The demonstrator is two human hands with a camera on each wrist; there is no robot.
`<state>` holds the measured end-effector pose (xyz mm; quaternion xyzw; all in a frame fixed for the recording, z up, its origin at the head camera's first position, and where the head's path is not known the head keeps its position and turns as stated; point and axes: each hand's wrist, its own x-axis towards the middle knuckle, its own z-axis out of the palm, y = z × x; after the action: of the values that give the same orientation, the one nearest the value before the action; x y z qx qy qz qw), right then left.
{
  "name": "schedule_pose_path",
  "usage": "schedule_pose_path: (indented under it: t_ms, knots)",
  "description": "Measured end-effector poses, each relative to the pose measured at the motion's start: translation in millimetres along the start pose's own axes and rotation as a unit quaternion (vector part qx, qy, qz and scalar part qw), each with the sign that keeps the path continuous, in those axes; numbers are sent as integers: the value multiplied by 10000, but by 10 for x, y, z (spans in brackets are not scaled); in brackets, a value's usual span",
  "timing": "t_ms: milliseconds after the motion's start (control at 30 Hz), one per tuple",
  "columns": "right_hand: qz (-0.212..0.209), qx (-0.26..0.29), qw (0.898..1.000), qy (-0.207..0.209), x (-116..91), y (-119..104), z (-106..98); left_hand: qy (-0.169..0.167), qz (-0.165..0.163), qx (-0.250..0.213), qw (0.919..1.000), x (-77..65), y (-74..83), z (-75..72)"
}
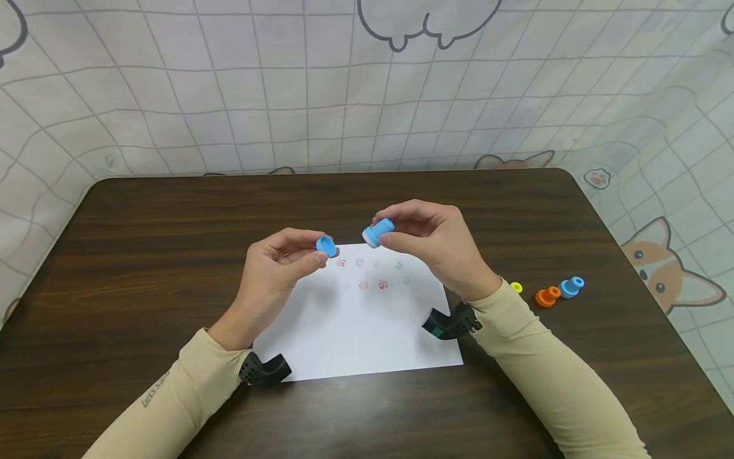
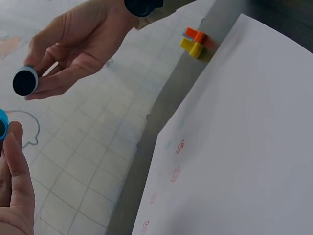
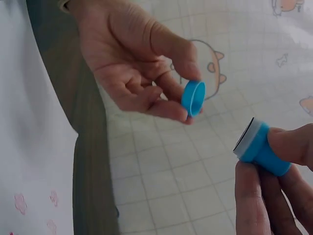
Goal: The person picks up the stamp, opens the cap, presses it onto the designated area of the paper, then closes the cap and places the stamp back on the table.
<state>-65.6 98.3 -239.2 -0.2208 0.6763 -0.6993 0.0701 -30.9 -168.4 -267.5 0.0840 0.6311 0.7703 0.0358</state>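
Between thumb and fingers, my left hand (image 1: 275, 271) pinches a small round blue cap (image 1: 326, 246), its hollow side showing in the right wrist view. My right hand (image 1: 438, 242) grips a blue stamp (image 1: 378, 232) by its body. The stamp is tilted, with its pale collar and dark face (image 2: 25, 82) uncovered. Cap and stamp are apart, both held above the far edge of a white sheet of paper (image 1: 361, 338). Two rows of small red and bluish stamped prints (image 1: 383, 285) mark the upper part of the sheet.
Right of the paper stand an orange stamp (image 1: 548, 296), another blue stamp (image 1: 571, 287) and a yellow one (image 1: 517, 287), partly hidden by the right sleeve. The brown wooden table (image 1: 143, 255) meets a grid-patterned cloth (image 1: 287, 83) at the back and right.
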Motion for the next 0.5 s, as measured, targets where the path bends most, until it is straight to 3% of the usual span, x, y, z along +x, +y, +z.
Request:
schedule_pose_path:
  t_ms: [233,500]
  knots:
    - [300,602,9976,-154,-24,32,47,-55,-220,181,9996,-39,-19,62]
    - [769,1385,9869,-300,-26,104,89,-103,-229,357,9990,-66,-29,138]
